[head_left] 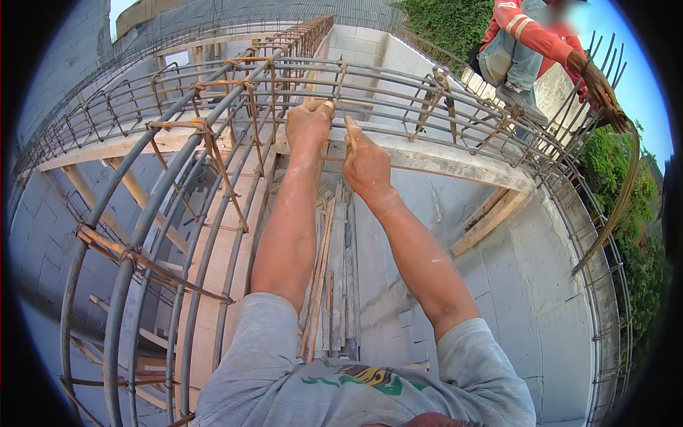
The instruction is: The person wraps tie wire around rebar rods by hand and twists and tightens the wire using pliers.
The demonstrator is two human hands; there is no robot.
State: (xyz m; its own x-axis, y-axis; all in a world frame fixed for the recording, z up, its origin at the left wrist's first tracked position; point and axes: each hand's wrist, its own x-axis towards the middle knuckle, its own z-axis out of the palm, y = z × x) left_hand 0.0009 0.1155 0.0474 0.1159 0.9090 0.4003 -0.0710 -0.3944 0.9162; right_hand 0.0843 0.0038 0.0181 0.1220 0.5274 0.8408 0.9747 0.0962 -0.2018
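My left hand is closed in a fist at the horizontal rebar cage, beside a steel stirrup. What its fingers grip is hidden. Just to the right, my right hand has its fingers curled and the index finger pointing up at the lower bars. I cannot make out anything in it. Both arms reach forward over a gap between the formwork boards. A pair of pincers hangs on the bars to the right, handles down.
A larger rebar cage runs along my left over a pinkish formwork board. A wooden beam lies beneath the bars. Grey block walls drop away below. At upper right a co-worker in red sleeves crouches, hand near upright bars.
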